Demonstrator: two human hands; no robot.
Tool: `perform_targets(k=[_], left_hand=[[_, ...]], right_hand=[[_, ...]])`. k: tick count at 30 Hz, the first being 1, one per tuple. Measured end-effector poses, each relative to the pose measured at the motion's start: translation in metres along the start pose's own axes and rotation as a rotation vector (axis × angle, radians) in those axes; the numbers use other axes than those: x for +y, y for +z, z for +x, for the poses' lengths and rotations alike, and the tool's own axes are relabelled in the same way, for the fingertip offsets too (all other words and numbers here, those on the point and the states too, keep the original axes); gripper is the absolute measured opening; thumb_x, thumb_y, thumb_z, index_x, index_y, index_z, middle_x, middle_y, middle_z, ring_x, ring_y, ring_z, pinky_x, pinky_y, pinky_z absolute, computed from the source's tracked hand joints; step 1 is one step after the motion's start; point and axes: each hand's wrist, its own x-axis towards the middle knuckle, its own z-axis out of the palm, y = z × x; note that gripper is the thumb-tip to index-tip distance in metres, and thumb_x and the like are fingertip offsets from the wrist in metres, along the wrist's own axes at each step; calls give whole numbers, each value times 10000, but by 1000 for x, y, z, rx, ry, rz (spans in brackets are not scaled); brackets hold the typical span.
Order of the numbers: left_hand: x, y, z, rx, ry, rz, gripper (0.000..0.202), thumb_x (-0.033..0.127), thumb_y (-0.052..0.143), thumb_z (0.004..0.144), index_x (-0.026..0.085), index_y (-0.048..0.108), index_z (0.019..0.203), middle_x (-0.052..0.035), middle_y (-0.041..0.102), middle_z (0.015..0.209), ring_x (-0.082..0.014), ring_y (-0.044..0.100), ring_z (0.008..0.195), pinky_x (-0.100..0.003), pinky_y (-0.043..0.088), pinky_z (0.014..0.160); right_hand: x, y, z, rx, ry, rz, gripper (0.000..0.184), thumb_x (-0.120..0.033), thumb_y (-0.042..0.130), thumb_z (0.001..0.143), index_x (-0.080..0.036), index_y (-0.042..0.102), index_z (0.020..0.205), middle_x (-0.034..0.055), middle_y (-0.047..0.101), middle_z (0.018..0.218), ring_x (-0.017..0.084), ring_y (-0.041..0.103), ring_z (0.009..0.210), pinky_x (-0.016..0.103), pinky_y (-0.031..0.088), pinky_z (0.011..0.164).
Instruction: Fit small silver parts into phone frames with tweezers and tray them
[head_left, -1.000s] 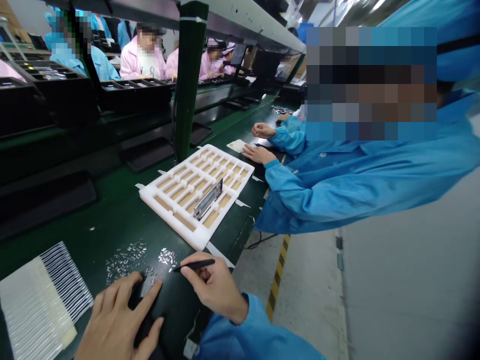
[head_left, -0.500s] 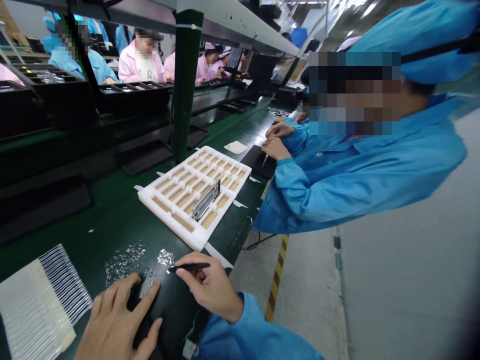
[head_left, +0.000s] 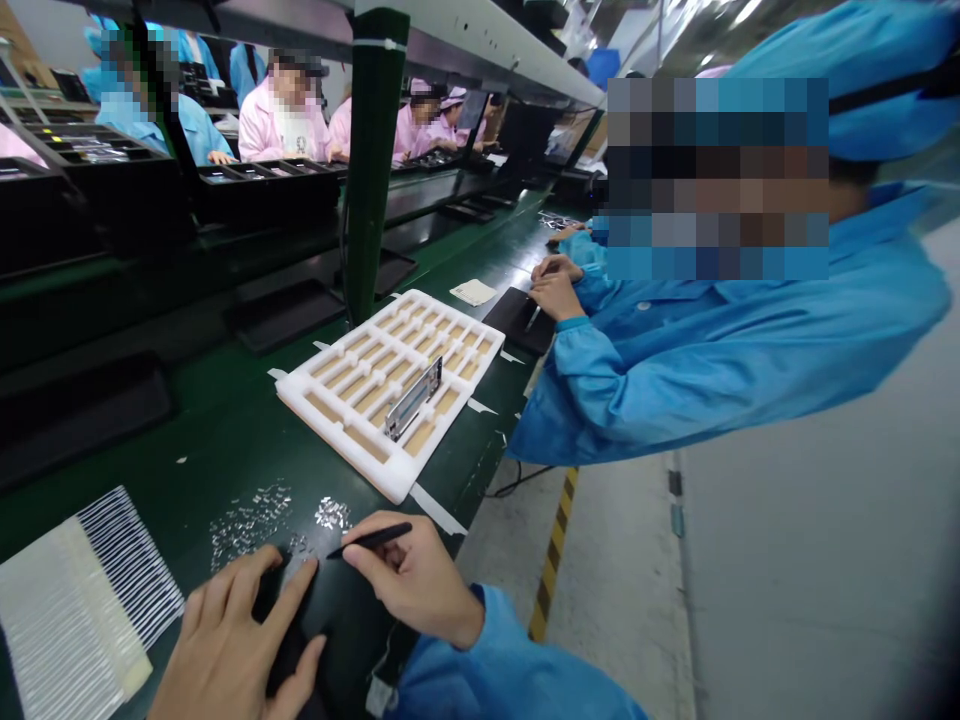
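Between the thumb and fingers of my right hand [head_left: 416, 580] is a pair of slim black tweezers [head_left: 379, 537], tip pointing left and down near the table surface. Just beyond the tip lies a dense heap of tiny shiny metal pieces [head_left: 331, 513]. A looser scatter of the same pieces [head_left: 251, 520] spreads to the left, and a few small pieces [head_left: 301, 546] lie by my left fingertips. My left hand [head_left: 232, 630] rests with its fingers spread, index fingertip close to the tweezers' tip. Whether the tweezers grip a piece is too small to tell.
A white foam tray [head_left: 341, 440] with slots stands ahead, one thin metal-framed part [head_left: 414, 400] upright in it. At lower left lies a sheet with rows of thin strips [head_left: 90, 600]. A co-worker in blue [head_left: 675, 350] sits at right. A green post [head_left: 369, 170] rises behind the tray.
My right hand has shifted slightly left and down, bringing the tweezers' tip away from the heap towards my left index finger. My left hand stays nearly still.
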Motion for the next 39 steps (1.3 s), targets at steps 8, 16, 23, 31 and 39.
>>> perform_targets(k=[8,16,23,31,39], left_hand=[[-3,2,-1,-12,18,2,502,451,655,966,322,659,1451,-124,632,1293,-323,594,1162,-436,465,912],[-1,1,6,-18,35,-13,501,430,675,951,288,671,1432,-147,607,1297,-331,585,1149,-448,475,894],[-1,0,5,-27,21,-20,484,420,669,950,292,674,1417,-151,594,1314,-334,577,1165,-452,480,892],[0,0,5,-9,16,-26,479,428,671,949,289,678,1407,-150,602,1306,-334,583,1158,-460,485,902],[0,0,2,-16,6,-29,495,439,677,950,293,662,1423,-143,607,1303,-325,589,1156,-441,492,893]], right_hand=[[-2,8,5,-6,42,3,156,-293,775,891,-156,851,894,15,711,631,126,547,499,232,398,459],[3,-15,0,178,-32,-55,183,-333,764,939,-177,840,997,79,789,856,163,673,607,238,499,474],[2,-16,0,106,-117,-130,129,-249,743,950,-194,846,1004,81,814,918,218,763,805,281,612,669],[-1,-15,1,39,-146,-118,124,-209,746,936,-206,855,995,80,837,955,224,782,831,306,635,745],[-2,-16,0,46,-162,-90,123,-218,752,946,-213,857,1010,86,841,981,234,789,863,323,641,784]])
